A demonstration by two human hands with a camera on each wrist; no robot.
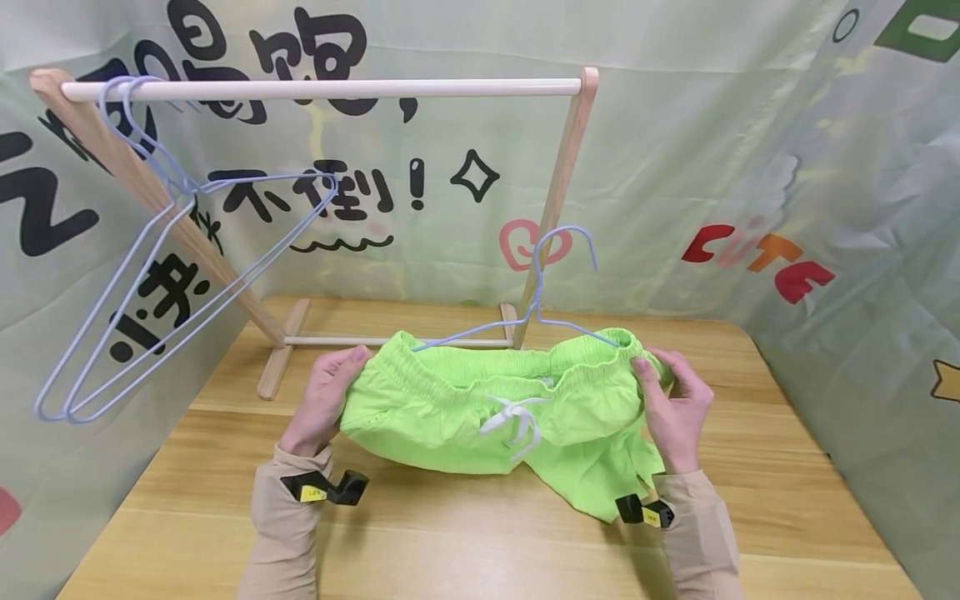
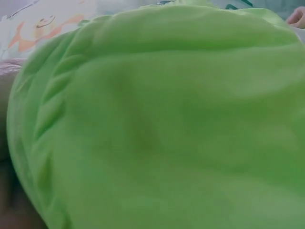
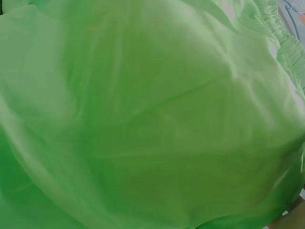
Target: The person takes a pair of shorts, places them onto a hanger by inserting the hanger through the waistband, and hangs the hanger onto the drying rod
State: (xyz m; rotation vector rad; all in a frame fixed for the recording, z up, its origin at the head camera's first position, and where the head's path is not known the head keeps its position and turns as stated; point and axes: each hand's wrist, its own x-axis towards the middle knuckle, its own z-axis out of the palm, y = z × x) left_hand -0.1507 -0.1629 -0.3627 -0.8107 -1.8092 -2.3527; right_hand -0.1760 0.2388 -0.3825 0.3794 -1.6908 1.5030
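Observation:
Bright green shorts [image 1: 450, 417] with an elastic waistband and a white drawstring [image 1: 517, 417] are held up above the table in the head view. A blue wire hanger [image 1: 536, 292] sits inside the waistband, its hook standing up and both shoulders tucked into the opening. My left hand [image 1: 326, 400] grips the left side of the waistband, thumb on top. At the other side my right hand [image 1: 677, 408] pinches the waistband between thumb and fingers. Green cloth [image 2: 157, 124] fills most of the left wrist view, and the same shorts [image 3: 152, 119] cover nearly all of the right wrist view.
Behind the shorts stands a wooden rack [image 1: 566, 167] with a white rail [image 1: 322, 90]. Blue wire hangers [image 1: 150, 275] hang at the rail's left end. The wooden table [image 1: 750, 467] meets a printed curtain [image 1: 675, 150] at the back and sides.

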